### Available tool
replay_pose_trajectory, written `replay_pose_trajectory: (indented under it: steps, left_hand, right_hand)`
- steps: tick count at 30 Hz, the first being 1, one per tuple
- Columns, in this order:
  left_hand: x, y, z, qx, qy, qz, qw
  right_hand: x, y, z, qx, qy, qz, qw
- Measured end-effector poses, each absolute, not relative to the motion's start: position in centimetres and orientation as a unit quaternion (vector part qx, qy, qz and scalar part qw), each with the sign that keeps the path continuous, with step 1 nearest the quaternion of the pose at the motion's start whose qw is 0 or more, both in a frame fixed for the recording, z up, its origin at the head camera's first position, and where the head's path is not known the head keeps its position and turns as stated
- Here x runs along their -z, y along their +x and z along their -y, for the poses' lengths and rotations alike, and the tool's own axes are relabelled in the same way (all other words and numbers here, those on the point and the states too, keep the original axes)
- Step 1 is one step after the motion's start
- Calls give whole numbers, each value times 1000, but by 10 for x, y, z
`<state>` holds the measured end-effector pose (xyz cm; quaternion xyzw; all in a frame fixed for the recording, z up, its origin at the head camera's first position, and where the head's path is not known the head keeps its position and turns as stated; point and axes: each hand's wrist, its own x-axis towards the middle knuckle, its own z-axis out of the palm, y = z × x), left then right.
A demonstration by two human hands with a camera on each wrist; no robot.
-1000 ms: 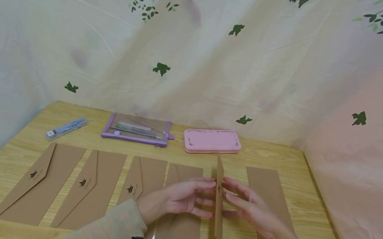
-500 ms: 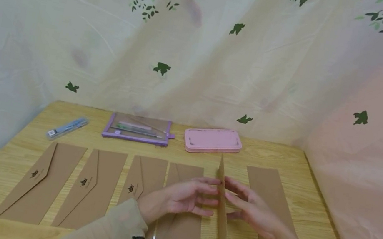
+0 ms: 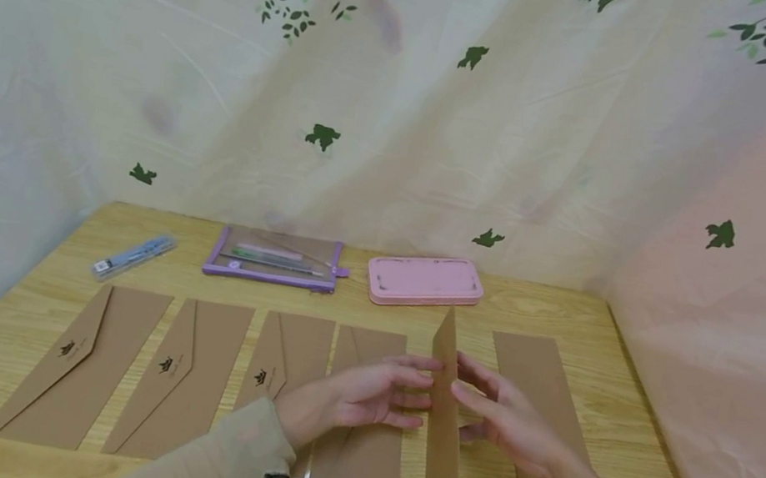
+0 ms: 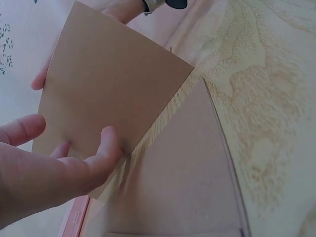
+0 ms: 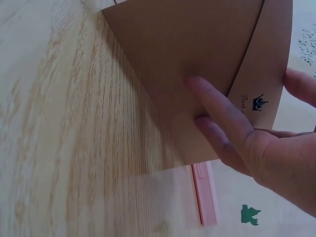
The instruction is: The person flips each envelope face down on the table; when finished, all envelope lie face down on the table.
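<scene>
A brown paper envelope (image 3: pixel 436 451) stands on its long edge, close to vertical, between the two hands. Its plain face is toward the left hand (image 3: pixel 357 394), whose relaxed fingertips touch it. On the flap side, which carries a small crown print (image 5: pixel 259 102), the right hand (image 3: pixel 521 431) presses with nearly straight fingers, its thumb (image 5: pixel 302 88) at the upper edge. Neither hand wraps round the envelope. Under the left forearm and hand lie two flat envelopes, one with a crown print (image 3: pixel 264 378) and one partly covered (image 3: pixel 356 467).
Two flap-up envelopes lie at the left, an outer one (image 3: pixel 122 364) and an inner one (image 3: pixel 203 378). A flat envelope (image 3: pixel 535 374) lies beside the right hand. Behind are a clear pen packet (image 3: pixel 133 258), a purple-edged mesh pouch (image 3: pixel 273 259) and a pink case (image 3: pixel 425 282).
The upright envelope has turned and shifted slightly to the right, so that more of its plain left face shows in the head view. Both hands stay nearly in place.
</scene>
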<state>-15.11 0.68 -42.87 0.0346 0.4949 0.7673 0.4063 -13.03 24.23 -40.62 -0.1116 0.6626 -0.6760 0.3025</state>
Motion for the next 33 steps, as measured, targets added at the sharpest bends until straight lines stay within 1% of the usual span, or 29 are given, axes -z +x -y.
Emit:
replay_pose_trajectory:
  steps: [10,24,33]
  left_hand:
    - [432,-151,-7,-760,35,-506,406]
    - [434,-152,-7,-756,44,-507,410]
    - [435,-153,-6,-759,37,-510,404]
  right_hand:
    - [407,-130,-249,682,-106,-659,300]
    - [406,-136,-253,673,-100,-661,317]
    - [406,-140,-264,653,-104,-685,306]
